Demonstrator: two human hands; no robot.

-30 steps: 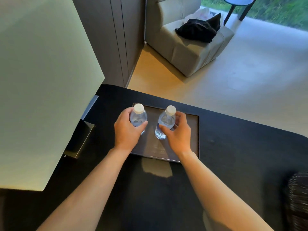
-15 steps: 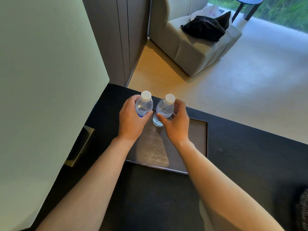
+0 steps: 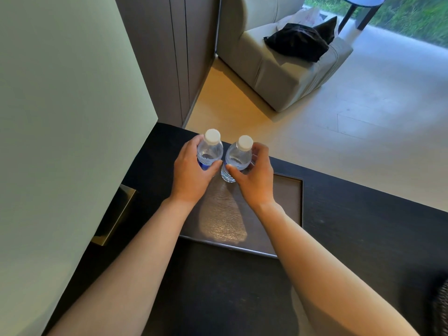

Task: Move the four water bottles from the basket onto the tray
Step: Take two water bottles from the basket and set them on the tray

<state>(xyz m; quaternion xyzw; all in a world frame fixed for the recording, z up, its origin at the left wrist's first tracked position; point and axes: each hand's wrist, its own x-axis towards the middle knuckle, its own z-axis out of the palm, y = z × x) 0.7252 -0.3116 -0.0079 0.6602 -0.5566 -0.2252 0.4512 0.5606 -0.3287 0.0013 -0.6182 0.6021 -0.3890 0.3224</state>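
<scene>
Two clear water bottles with white caps stand upright side by side at the far left end of the dark rectangular tray (image 3: pixel 288 204). My left hand (image 3: pixel 191 173) is wrapped around the left bottle (image 3: pixel 210 151). My right hand (image 3: pixel 254 180) grips the right bottle (image 3: pixel 238 156). The base of the right bottle rests on the tray; the left bottle's base is hidden behind my hand. A sliver of the dark woven basket (image 3: pixel 442 309) shows at the lower right edge of the frame.
The tray lies on a black table (image 3: pixel 363 226) whose far edge runs just behind the bottles. A large pale lampshade (image 3: pixel 60 141) fills the left side, with its brass base (image 3: pixel 116 214) beside the tray. A beige armchair (image 3: pixel 286 69) stands beyond on the floor.
Both hands have carried the bottles from the middle of the tray to its far left end, and the bottles now stand closer together.
</scene>
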